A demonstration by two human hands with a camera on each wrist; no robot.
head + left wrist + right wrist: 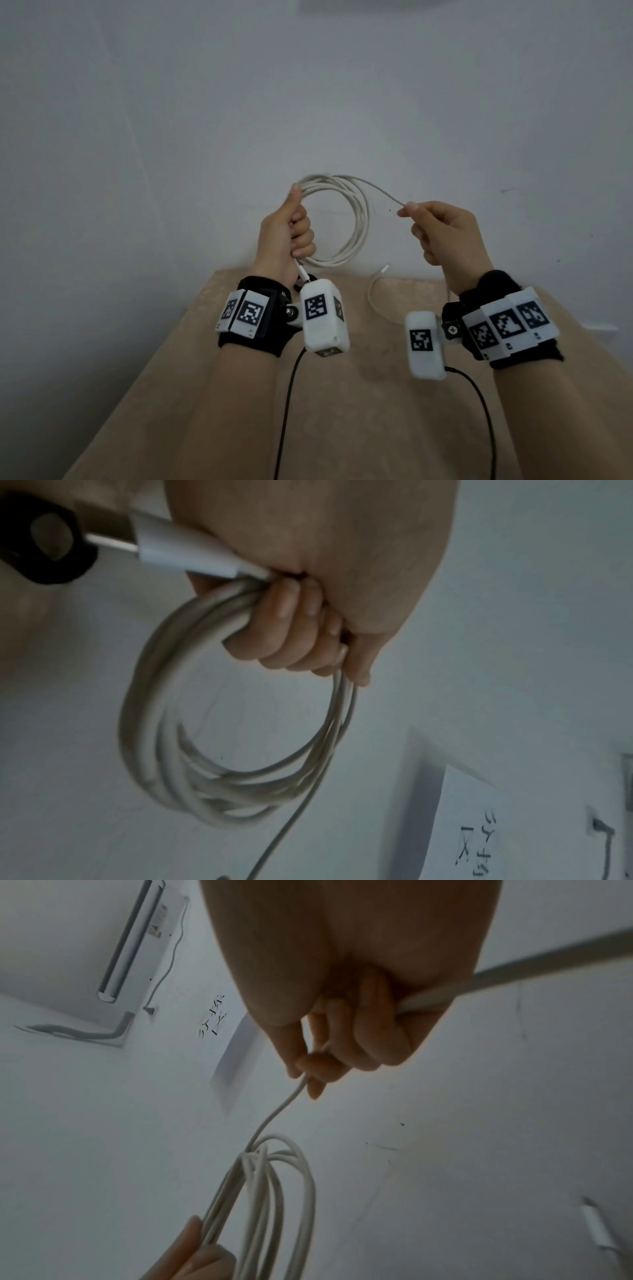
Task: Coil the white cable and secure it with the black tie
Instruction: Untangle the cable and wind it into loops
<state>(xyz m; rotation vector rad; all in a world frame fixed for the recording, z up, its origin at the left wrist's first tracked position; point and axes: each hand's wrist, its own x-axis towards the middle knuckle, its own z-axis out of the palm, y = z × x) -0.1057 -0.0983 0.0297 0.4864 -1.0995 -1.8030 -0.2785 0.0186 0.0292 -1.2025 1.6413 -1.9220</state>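
Note:
The white cable [356, 219] hangs in several loops, held up in front of the wall. My left hand [291, 233] grips the bundle of loops [164, 723] in its fist, thumb on top, and a white plug end [178, 553] sticks out below the fist. The black tie [51, 542] shows as a dark loop by that plug. My right hand [431, 226] pinches the free strand [274, 1118] between thumb and forefinger, to the right of the coil. The strand runs through this palm and its loose tail [373, 294] with the other connector [385, 269] dangles over the table.
A beige table [342, 411] lies below both hands, against a pale wall [205, 120]. Black camera leads [287, 404] trail from the wrist units across the table. A paper notice [479, 826] and a wall unit [130, 942] hang higher on the wall.

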